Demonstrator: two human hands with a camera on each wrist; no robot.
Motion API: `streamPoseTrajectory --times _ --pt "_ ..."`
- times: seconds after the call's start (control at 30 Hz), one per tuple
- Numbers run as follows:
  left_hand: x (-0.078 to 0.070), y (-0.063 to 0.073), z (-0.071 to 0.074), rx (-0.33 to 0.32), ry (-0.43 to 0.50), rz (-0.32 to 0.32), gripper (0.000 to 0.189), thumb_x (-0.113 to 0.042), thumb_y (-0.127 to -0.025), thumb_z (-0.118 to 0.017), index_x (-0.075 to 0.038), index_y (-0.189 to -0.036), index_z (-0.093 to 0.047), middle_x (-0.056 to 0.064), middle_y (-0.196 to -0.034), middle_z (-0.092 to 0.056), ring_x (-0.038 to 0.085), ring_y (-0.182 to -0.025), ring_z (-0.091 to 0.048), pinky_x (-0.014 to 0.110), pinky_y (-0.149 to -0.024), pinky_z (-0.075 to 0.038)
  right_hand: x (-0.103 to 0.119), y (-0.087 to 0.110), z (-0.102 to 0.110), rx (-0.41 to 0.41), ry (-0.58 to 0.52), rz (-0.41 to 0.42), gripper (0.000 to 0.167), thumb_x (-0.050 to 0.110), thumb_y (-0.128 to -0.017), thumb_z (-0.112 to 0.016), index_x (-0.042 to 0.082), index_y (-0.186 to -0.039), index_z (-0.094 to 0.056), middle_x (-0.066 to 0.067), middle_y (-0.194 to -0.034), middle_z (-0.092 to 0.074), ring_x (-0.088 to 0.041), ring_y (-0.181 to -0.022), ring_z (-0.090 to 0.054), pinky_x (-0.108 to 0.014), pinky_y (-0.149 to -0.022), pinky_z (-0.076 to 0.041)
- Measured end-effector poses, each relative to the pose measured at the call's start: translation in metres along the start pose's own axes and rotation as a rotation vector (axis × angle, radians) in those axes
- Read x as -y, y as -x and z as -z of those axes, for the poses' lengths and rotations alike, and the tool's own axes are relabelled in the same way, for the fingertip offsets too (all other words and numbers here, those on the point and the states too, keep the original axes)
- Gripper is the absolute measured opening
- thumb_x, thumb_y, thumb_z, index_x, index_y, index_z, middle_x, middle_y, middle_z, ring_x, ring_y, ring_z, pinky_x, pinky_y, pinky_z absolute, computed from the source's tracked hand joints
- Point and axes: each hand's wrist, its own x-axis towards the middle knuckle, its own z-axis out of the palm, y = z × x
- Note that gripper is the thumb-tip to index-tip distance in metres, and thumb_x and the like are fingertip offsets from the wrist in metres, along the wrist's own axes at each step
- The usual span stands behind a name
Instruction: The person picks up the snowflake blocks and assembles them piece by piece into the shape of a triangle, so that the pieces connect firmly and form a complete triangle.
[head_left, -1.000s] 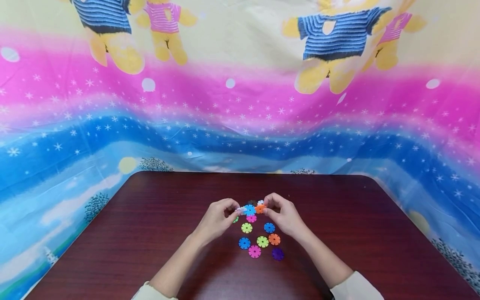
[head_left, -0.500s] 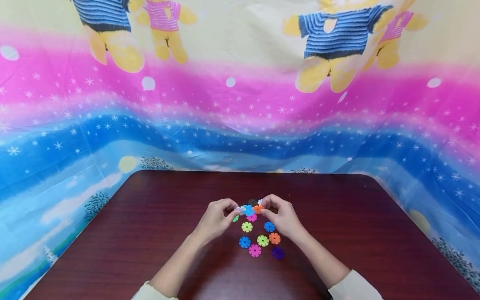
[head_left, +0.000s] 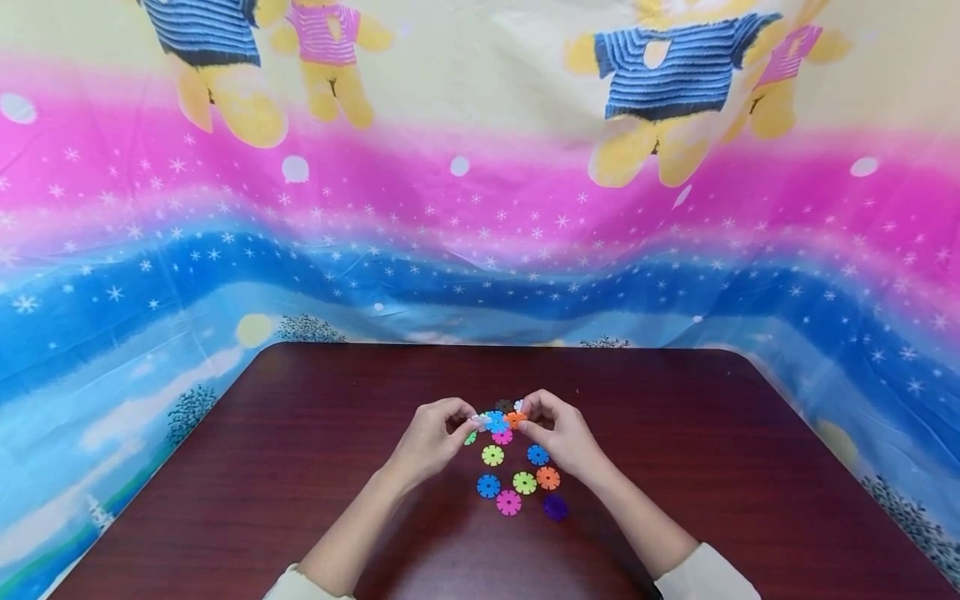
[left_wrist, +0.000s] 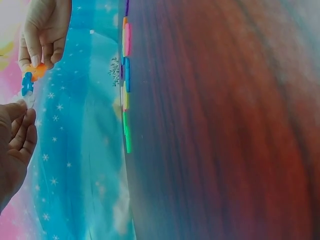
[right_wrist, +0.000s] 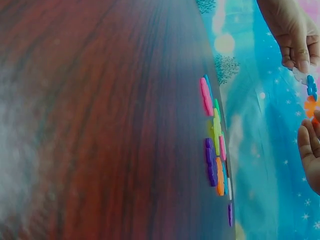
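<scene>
In the head view, my left hand [head_left: 435, 432] pinches a white notched disc [head_left: 481, 422] between thumb and fingers. Opposite it, my right hand [head_left: 561, 432] pinches an orange notched disc [head_left: 515, 419]. Between them sits a light blue notched disc [head_left: 496, 421], and the three form a row held above the table. Both wrist views show the blue disc [left_wrist: 27, 84] edge-on, touching the white disc [right_wrist: 301, 75] on one side and the orange disc [right_wrist: 311, 106] on the other. How deep the notches interlock cannot be made out.
Loose notched discs lie flat on the dark red-brown table [head_left: 300, 467] below the hands, among them a pink disc [head_left: 508, 502], a purple disc [head_left: 556, 507] and a yellow-green disc [head_left: 492, 455]. Behind the table hangs a printed cloth [head_left: 465, 217].
My right hand has shifted slightly left, and the blue and orange discs with it. The left hand stays nearly still. The loose discs lie as before.
</scene>
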Motion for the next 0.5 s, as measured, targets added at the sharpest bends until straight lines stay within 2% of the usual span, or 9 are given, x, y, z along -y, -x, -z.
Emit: streamPoseTrajectory --times 0.1,0.33,0.5 --pt "0.0 0.0 0.001 -0.003 0.0 0.013 0.006 -0.003 -0.082 -0.068 -0.007 -0.083 -0.064 -0.002 -0.074 -0.059 0.007 -0.061 -0.051 0.022 -0.056 -0.048 0.003 0.0 0.002 0.01 0.005 -0.018 0.012 -0.005 -0.084 -0.062 0.0 -0.091 -0.054 -0.013 -0.085 -0.06 -0.026 -0.073 -0.056 -0.024 -0.063 -0.049" --pt "0.0 0.0 0.004 -0.008 0.01 0.035 0.006 -0.003 -0.082 -0.068 -0.007 -0.084 -0.064 -0.003 -0.075 -0.06 0.007 -0.061 -0.052 0.022 -0.057 -0.049 -0.035 -0.008 0.005 -0.033 0.017 -0.042 0.015 0.002 -0.083 -0.067 0.005 -0.092 -0.056 -0.004 -0.083 -0.06 -0.018 -0.073 -0.055 -0.025 -0.062 -0.048" --pt "0.0 0.0 0.005 -0.027 0.003 0.04 0.008 -0.002 -0.081 -0.068 -0.008 -0.084 -0.064 -0.006 -0.074 -0.058 0.007 -0.061 -0.051 0.022 -0.057 -0.048 -0.051 -0.012 0.012 -0.087 0.063 -0.035 0.014 0.003 -0.082 -0.068 0.004 -0.092 -0.057 -0.003 -0.082 -0.06 -0.017 -0.075 -0.055 -0.027 -0.066 -0.048"
